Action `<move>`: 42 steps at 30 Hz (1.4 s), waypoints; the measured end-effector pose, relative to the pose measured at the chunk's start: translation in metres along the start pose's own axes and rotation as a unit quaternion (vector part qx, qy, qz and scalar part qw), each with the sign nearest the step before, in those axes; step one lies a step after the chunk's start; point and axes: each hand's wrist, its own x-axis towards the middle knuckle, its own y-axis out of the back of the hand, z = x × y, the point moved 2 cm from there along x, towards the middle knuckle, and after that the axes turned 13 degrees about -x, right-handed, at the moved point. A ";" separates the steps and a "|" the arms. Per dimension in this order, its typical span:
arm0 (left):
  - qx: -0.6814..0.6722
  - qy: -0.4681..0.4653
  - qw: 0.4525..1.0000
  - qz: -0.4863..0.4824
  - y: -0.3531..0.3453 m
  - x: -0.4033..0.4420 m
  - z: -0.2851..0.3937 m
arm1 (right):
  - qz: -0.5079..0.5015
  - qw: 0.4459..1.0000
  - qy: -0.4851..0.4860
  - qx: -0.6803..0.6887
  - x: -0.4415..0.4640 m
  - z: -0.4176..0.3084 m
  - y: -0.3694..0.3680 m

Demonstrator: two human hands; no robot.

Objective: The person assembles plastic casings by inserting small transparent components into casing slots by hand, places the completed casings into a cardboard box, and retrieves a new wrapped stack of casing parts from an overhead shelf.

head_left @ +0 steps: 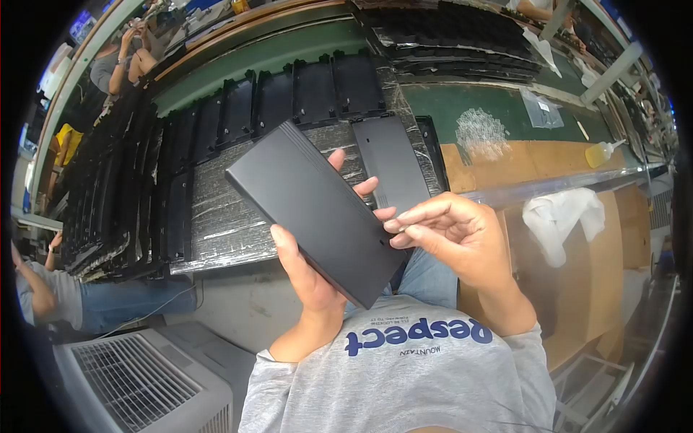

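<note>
From where I stand, the black case (307,206) is up off the table, held at a slant in front of the person's grey shirt (404,382), its ribbed end pointing away and its lower corner over the lap. The left hand (314,285) has a firm grip on it: the thumb lies along the near long edge, the palm is beneath, and three fingertips show past the far edge. The right hand (455,238) is at that far edge, thumb and fingertips drawn together just beside a small slot (382,241) in the case; whether something tiny is pinched there, I cannot tell

Beyond the hands, a second case (392,159) lies flat on a board (224,216) wrapped in streaky film. Behind it, a curved row of black panels (274,101) runs along the board, with more in a stack (115,195) to the left and another pile (462,40) at the back. Over to the right, a heap of small clear bits (482,131) sits on the green tabletop near a plastic bag (541,108) and a yellow bottle (599,154). Nearer, white cloth (563,224) is draped over cardboard (592,289). At the upper left, another person (108,72) sits with raised hands
</note>
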 end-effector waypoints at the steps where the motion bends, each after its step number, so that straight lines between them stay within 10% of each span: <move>1: 0.019 -0.019 1.000 -0.008 0.000 0.000 0.000 | 0.006 1.000 -0.002 -0.025 0.000 -0.004 -0.002; 16: 0.111 -0.110 0.987 -0.032 -0.009 -0.008 0.001 | 0.031 0.985 -0.035 -0.164 -0.004 0.000 -0.015; 24: 0.214 -0.176 0.959 -0.065 -0.009 -0.011 0.001 | 0.134 0.899 0.160 -0.384 -0.010 0.003 -0.033; 42: 0.038 -0.163 0.985 0.042 0.003 -0.020 0.023 | -0.090 0.870 0.200 -0.442 -0.013 -0.005 -0.043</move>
